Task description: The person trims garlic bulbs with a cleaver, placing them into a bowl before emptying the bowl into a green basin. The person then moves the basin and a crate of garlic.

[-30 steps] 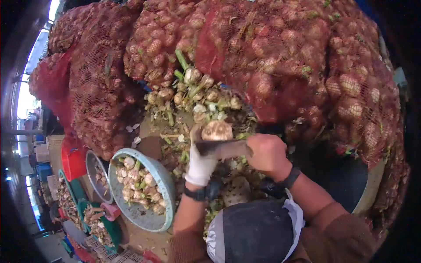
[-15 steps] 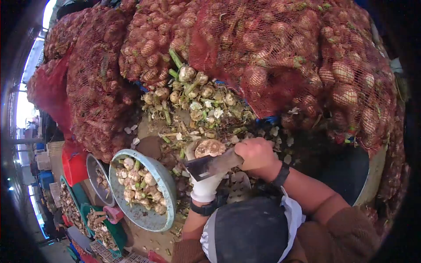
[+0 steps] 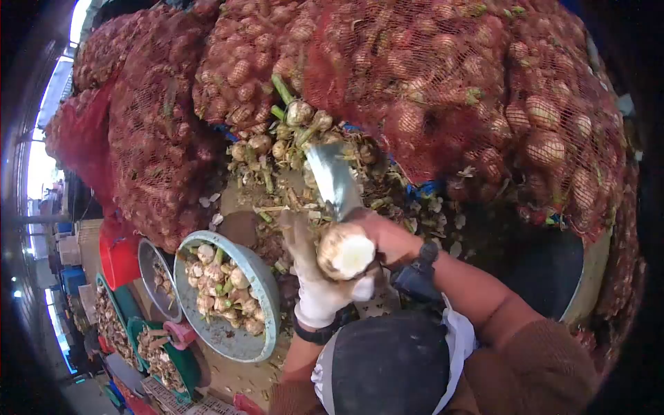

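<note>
A large garlic bulb (image 3: 348,253) with a pale cut face rests in my left hand (image 3: 315,277), which wears a white glove, the fingers around its left and lower sides. Just to the right, my bare right hand (image 3: 384,235) is wrapped round the handle of a wide-bladed knife (image 3: 330,173). The blade points up and away, over a heap of garlic bulbs and cut stalks (image 3: 299,113). Motion blurs the knife, and its handle is hidden in my fist.
Red mesh sacks of bulbs (image 3: 415,76) stand along the far side. Left of my hands is a blue-grey basin (image 3: 270,290) of trimmed garlic. Beyond it are a red tub (image 3: 116,259), a grey basin (image 3: 146,266) and green containers (image 3: 190,377). A dark tub (image 3: 532,256) stands right.
The knife has swung from across the bulb to pointing away, and my right hand has turned and moved left. The bulb's pale cut face now shows, and my left hand has turned around it.
</note>
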`<state>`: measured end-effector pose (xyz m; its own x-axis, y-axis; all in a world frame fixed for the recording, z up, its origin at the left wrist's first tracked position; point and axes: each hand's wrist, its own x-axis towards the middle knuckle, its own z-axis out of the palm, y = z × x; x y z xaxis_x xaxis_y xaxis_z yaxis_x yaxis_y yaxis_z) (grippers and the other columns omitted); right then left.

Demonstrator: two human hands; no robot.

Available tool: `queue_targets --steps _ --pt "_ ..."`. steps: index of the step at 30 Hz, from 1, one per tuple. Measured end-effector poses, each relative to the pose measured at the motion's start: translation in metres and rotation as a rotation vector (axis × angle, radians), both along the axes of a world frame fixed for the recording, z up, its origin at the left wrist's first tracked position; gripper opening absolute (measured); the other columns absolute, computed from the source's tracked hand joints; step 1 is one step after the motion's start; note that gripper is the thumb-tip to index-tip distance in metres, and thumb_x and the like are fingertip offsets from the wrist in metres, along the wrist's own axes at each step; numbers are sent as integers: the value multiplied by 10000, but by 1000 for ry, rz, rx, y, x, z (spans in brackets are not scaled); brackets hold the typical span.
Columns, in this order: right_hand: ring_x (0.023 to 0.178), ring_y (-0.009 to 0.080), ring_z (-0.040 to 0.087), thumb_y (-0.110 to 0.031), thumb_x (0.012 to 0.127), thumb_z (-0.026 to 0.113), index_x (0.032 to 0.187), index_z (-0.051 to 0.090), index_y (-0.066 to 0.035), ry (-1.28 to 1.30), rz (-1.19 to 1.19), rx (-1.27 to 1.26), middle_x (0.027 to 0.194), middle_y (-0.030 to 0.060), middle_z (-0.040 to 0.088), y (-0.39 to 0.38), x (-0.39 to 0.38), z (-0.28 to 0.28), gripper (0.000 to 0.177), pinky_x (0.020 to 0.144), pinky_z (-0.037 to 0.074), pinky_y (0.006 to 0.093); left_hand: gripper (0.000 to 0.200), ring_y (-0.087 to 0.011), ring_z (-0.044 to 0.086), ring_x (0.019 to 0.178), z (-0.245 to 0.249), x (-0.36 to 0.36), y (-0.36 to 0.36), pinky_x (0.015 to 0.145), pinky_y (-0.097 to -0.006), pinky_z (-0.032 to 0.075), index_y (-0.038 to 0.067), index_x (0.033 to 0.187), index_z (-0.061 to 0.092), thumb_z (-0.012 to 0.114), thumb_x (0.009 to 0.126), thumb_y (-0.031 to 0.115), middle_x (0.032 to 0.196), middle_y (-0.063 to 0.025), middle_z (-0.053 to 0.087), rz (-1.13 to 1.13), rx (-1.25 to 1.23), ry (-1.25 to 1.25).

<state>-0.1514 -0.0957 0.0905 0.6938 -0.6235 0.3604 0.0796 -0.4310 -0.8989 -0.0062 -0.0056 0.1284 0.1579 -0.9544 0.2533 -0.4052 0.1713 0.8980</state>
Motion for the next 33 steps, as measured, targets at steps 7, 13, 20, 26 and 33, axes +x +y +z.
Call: queue_targets --steps 7,13,20,26,33 --pt "708 268 639 -219 716 654 791 638 -57 385 -312 435 727 152 623 19 1 48 179 641 488 358 373 -216 603 904 -34 17 16 781 -344 485 -6 1031 587 731 744 184 1004 -79 623 -57 753 699" --pt "751 370 616 -290 690 616 829 650 -35 958 -363 183 781 194 632 -6 -67 -53 293 669 491 453 323 -276 588 911 57 44 20 781 -381 477 92 893 701 757 579 144 979 -149 613 328 328 -667" --pt "733 293 633 -247 685 635 941 657 -8 607 -648 566 803 200 648 -15 -51 -49 352 681 483 371 534 -315 562 1030 -7 37 -100 892 -408 446 44 1119 578 743 634 194 1116 -187 578 79 54 -745" --pt "677 264 635 -219 698 626 948 644 -7 546 -686 741 785 180 654 -3 -82 -35 328 641 481 358 599 -342 568 1020 -134 -35 -187 882 -424 446 43 1162 531 725 637 255 1021 -203 613 -152 565 -766" --pt "641 353 571 -166 658 634 668 539 -75 785 -595 -63 660 127 570 3 -47 -5 132 575 441 461 713 -294 566 1013 -81 -12 -71 891 -427 448 31 1204 467 806 625 273 1036 -128 595 124 256 408"
